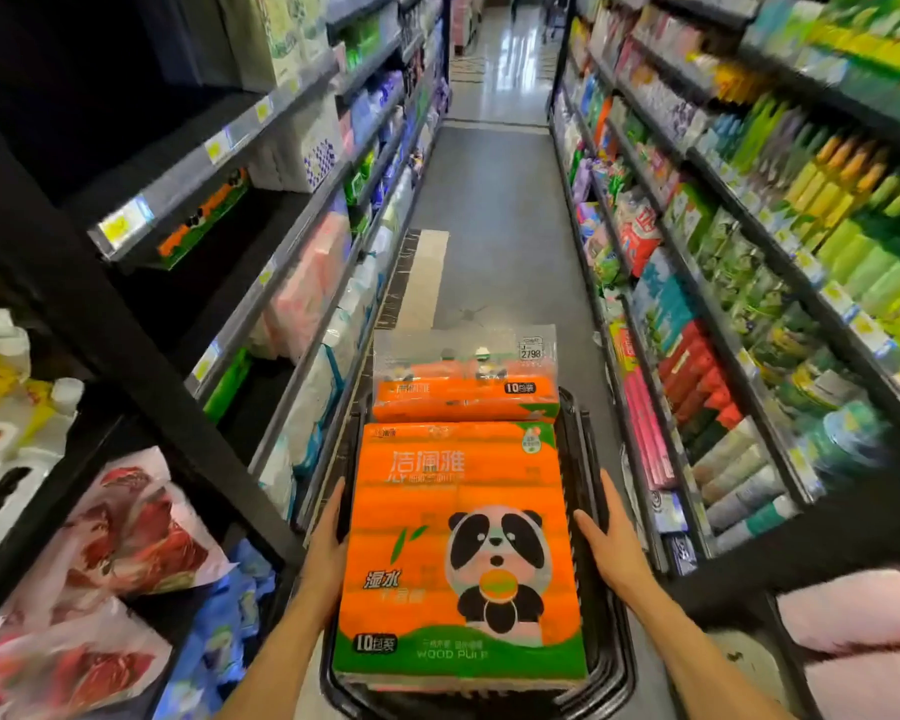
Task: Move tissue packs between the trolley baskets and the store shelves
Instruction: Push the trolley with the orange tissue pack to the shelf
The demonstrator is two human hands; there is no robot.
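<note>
A large orange tissue pack [458, 553] with a panda print lies on top of the black trolley basket [601, 662] at the bottom centre. A second orange pack [466, 392] lies beyond it at the basket's far end. My left hand [326, 548] grips the basket's left rim beside the near pack. Against the right rim rests my right hand [606, 543], its fingers straight. On a left shelf one more orange tissue pack [204, 218] lies flat.
Shelves line both sides of a narrow aisle: tissue and paper packs on the left shelves [302, 283], bottles and boxes on the right shelves [739, 283]. Grey aisle floor [494, 210] runs ahead of the trolley. Bagged goods [126, 537] sit low at the left.
</note>
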